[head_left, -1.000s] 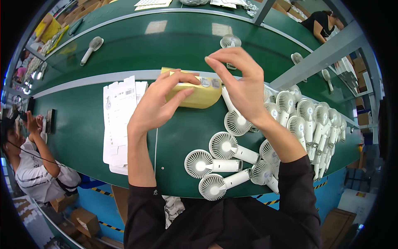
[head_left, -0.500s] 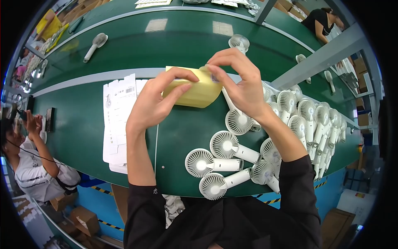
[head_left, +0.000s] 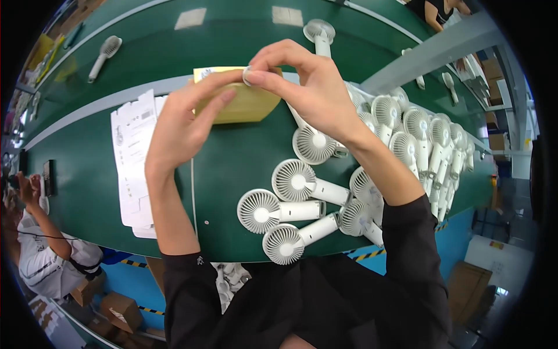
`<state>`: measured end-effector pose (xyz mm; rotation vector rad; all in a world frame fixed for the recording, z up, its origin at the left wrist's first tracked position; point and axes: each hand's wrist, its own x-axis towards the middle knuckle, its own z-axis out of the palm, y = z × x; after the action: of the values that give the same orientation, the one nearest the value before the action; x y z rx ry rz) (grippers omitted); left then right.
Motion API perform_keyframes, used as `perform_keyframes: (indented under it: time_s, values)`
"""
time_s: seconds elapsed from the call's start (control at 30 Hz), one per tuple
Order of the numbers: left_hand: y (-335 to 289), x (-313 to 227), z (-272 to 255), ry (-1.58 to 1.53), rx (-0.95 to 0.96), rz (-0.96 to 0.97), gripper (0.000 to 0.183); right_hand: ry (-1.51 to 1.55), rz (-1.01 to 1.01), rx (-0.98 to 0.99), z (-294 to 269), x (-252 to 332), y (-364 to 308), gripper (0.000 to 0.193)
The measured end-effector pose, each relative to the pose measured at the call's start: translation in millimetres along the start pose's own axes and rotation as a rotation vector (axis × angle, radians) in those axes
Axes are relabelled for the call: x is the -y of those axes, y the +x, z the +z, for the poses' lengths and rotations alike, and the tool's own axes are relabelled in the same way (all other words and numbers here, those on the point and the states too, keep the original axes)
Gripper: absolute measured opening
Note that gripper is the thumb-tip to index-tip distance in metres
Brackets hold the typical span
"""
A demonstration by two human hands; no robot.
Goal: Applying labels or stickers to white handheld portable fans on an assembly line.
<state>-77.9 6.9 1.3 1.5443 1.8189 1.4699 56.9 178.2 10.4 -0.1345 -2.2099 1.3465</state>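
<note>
My left hand grips a curved yellow sheet, which looks like sticker backing, with the thumb across its near face and the index finger along its top edge. Pinched between the thumb and index finger of my right hand is a small, round, whitish sticker. It is close to the left index fingertip; whether they touch is unclear. Below my hands, several white handheld fans lie on the green table, among them a fan and another fan. Part of one fan lies behind my right hand.
Flat white printed cartons are stacked left of my left forearm. A dense pile of white fans covers the right side. Across the metal rail, another fan lies on the far green surface. A grey post slants at right. Co-workers sit left and far right.
My right hand has moved left over the yellow sheet to my left fingertips, and a round sticker now shows in its pinch. The whole view has shifted, with the fans appearing further left and higher.
</note>
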Motion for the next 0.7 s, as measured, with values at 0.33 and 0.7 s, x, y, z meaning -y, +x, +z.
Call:
perform_keyframes:
  time_s: [0.33, 0.7]
  values:
    - [3.7, 8.6, 20.3, -0.008, -0.010, -0.022, 0.027, -0.077, 0.121, -0.002, -9.0, -12.6, -10.9, 0.026]
    - [-3.3, 20.0, -26.3, 0.241, -0.404, 0.018, 0.024, -1.002, -0.425, 0.642, -63.5, -90.5, -29.5, 0.066]
